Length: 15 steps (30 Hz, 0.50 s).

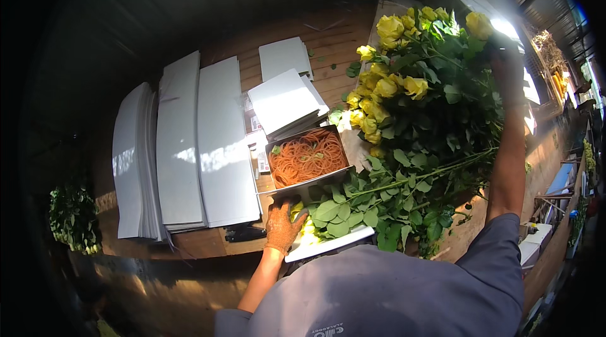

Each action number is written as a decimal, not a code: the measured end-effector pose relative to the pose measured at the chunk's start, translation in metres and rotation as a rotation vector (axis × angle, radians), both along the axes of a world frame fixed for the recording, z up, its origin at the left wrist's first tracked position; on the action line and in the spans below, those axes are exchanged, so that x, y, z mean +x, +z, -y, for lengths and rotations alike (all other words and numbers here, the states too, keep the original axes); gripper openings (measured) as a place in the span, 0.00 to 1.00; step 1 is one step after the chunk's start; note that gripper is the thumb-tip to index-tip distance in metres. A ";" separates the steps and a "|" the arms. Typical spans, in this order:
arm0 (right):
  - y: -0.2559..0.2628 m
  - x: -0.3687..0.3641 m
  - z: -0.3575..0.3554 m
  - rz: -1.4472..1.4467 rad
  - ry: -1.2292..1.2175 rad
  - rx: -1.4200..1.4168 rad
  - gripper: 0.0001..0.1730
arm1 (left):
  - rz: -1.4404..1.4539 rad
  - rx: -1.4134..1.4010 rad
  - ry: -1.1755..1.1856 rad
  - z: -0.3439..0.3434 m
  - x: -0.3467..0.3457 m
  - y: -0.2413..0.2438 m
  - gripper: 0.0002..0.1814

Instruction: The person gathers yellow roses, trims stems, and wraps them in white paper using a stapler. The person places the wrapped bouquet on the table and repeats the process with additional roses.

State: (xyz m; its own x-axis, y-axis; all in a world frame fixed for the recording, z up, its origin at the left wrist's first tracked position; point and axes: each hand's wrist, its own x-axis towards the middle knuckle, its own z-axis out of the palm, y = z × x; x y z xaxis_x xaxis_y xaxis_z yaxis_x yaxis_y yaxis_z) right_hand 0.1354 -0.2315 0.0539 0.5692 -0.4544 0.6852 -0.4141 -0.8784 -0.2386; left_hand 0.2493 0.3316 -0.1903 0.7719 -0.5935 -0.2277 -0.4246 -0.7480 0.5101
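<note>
My left hand (282, 226), in an orange glove, rests on yellow rose heads (310, 233) at the near table edge. These lie on a white sheet (331, 246), their leafy stems (416, 178) running right. My right hand (506, 65) reaches to the far right, blurred and in shadow, beside a yellow rose (479, 25); its fingers and grip are unclear. Between my arms lies a large heap of yellow roses (386, 86) with dark green leaves. An open box of orange rubber bands (307, 157) stands just beyond my left hand.
Tall stacks of white card sheets (222, 143) cover the left of the wooden table (331, 72); smaller white stacks (286, 100) sit behind the box. A black stapler-like tool (244, 233) lies by the near edge. Another leafy bunch (73, 218) is at far left.
</note>
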 end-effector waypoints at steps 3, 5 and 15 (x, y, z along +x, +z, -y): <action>0.007 -0.010 0.018 0.011 -0.052 0.003 0.15 | -0.007 0.011 0.009 0.007 0.001 0.010 0.32; 0.038 -0.014 0.001 0.017 -0.143 0.153 0.14 | 0.006 -0.054 -0.034 0.006 0.003 0.005 0.30; 0.002 0.039 -0.287 -0.660 0.881 0.355 0.22 | 0.040 -0.057 0.006 -0.011 -0.005 -0.010 0.28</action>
State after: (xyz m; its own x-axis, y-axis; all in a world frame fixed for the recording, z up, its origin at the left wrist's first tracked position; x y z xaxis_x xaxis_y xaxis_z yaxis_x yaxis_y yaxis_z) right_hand 0.1747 0.0559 0.0563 0.9841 0.1708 0.0493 0.1726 -0.8513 -0.4955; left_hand 0.2440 0.3427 -0.2008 0.7834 -0.6000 -0.1623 -0.4412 -0.7208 0.5346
